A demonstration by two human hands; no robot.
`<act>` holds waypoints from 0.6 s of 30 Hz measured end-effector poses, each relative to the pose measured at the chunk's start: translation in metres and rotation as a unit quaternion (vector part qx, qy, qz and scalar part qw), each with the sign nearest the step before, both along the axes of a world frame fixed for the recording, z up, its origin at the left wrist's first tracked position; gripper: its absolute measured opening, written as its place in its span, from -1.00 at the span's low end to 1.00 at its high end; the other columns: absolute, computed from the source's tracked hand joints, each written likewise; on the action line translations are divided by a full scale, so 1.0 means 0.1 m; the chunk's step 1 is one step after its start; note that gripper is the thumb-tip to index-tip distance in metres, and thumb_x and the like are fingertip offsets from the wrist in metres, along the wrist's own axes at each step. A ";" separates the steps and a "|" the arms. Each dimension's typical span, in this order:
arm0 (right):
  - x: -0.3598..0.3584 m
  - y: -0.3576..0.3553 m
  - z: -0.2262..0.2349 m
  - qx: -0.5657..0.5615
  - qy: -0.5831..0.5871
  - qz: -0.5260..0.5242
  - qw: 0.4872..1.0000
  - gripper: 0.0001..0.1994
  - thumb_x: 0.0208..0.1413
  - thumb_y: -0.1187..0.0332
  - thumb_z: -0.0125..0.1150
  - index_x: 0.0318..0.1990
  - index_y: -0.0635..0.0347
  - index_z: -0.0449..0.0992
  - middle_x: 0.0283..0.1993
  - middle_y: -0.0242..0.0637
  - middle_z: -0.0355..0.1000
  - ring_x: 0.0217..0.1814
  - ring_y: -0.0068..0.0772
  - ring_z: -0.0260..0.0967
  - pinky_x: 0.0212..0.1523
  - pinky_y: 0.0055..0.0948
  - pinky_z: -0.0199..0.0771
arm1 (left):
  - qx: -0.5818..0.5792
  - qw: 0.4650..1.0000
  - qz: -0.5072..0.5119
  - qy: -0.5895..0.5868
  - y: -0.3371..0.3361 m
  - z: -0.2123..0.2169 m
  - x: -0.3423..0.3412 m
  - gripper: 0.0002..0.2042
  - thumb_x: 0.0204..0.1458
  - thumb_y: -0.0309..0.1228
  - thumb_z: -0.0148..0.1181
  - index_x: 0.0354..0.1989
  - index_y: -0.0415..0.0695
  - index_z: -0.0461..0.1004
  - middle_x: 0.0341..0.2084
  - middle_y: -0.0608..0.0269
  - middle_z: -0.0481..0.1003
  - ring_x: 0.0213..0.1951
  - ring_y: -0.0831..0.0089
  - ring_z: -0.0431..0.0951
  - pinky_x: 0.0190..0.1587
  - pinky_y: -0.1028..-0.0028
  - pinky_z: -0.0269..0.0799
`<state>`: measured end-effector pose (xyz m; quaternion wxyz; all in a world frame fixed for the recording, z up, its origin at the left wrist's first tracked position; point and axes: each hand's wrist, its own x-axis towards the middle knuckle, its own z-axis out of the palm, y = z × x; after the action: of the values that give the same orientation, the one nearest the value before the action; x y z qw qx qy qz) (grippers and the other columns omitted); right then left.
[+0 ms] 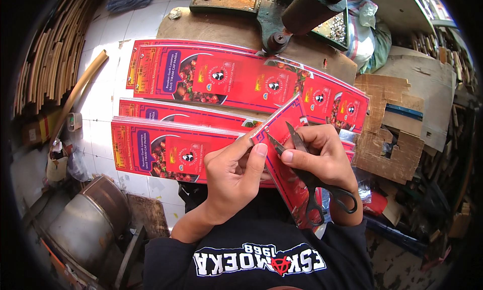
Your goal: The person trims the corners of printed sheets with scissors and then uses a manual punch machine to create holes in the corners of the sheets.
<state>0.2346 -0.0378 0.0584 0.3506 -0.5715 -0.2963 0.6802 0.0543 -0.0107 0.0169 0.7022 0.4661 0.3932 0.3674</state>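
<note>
Here, nearest the camera, both hands meet over the lap. The left hand (232, 177) pinches the top edge of a red printed card (283, 154) between thumb and forefinger; the other fingers curl beneath it. The right hand (322, 156) grips black scissors (312, 182), blades parted and tips at the card's edge close to the left thumb; the handle loops hang below the palm, and how the fingers sit in them is hard to tell. The card slants from near the left fingertips down toward the lap.

To do the cut well, I would judge that the card should stay taut between the pinching fingers, with the thumb kept clear of the blades, and that the scissors should bite near the pivot instead of snipping with the tips, so the stiff sheet does not twist.

Beyond the hands lie stacks of like cards (171, 146) on the tiled floor, and farther on a longer spread of them (241, 78) over a wooden board (211, 33). Cut cardboard (387, 134) sits to the right. A metal drum (85, 219) stands at lower left, and bundled sticks (45, 63) line the left rim.

The lower end of the held card is hidden behind the right hand. The dark machine (302, 13) at the far edge is cut off, so its kind cannot be made out.
</note>
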 end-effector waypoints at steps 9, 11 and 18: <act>-0.05 0.13 -0.07 -0.039 0.008 0.029 0.999 -0.81 0.10 0.41 0.28 -0.47 0.33 0.49 -0.65 -0.43 0.37 -0.69 -0.71 0.28 -0.73 -0.65 0.19 | 0.063 0.996 0.020 0.056 0.01 -0.21 -0.11 -0.74 0.15 -0.58 0.07 0.00 -0.38 0.49 -0.60 0.29 0.53 -0.56 0.72 0.51 -0.56 0.65 0.40; -0.09 0.13 -0.10 -0.022 -0.022 0.025 0.999 -0.81 0.10 0.41 0.29 -0.47 0.33 0.49 -0.66 -0.47 0.35 -0.67 -0.76 0.24 -0.71 -0.65 0.13 | 0.061 0.996 0.028 0.066 0.02 -0.19 -0.12 -0.75 0.14 -0.59 0.08 -0.03 -0.37 0.51 -0.63 0.32 0.51 -0.59 0.73 0.49 -0.57 0.65 0.37; -0.34 0.04 -0.44 0.070 -0.148 -0.025 0.986 -0.82 0.09 0.41 0.30 -0.47 0.31 0.50 -0.68 -0.55 0.31 -0.66 -0.82 0.15 -0.66 -0.66 0.01 | 0.040 0.996 0.037 0.071 0.13 -0.34 -0.18 -0.77 0.13 -0.60 0.09 -0.06 -0.38 0.51 -0.68 0.29 0.49 -0.61 0.71 0.48 -0.59 0.65 0.35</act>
<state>0.2006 -0.0333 0.0146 0.3589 -0.6469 -0.3773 0.5571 0.0365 0.0027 -0.0167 0.6390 0.5041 0.4440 0.3748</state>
